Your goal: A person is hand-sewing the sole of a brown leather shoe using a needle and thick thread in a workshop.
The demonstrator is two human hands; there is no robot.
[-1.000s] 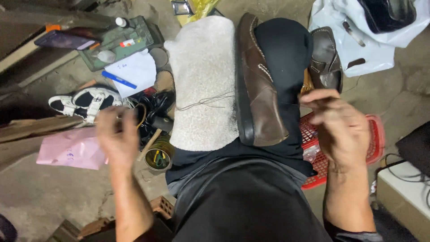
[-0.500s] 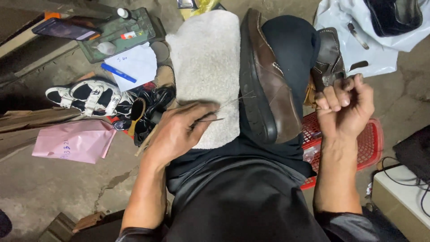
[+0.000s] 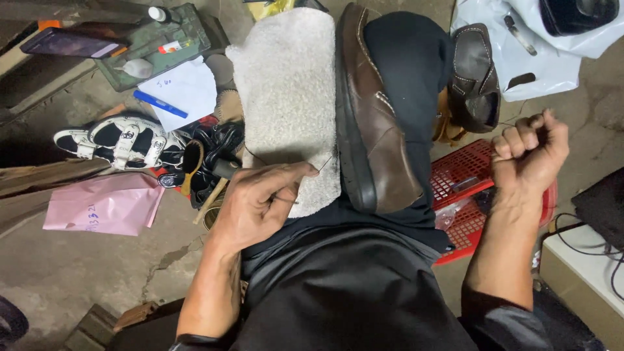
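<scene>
We saw the left hand [image 3: 260, 198] pinching a thin needle [image 3: 325, 164] at the near edge of the pale fleecy towel [image 3: 286, 84] spread over the person's left knee, its tip just short of the sole of the brown leather shoe [image 3: 367, 123] wedged on its side between the knees. The right hand [image 3: 530, 156] was clenched into a fist above the red plastic basket [image 3: 465, 175]; whether it gripped thread we could not tell.

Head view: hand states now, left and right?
Left hand: fingers pinched shut on a thin needle beside the brown shoe.
Right hand: closed in a fist, raised above the red basket; what it grips cannot be told.
</scene>
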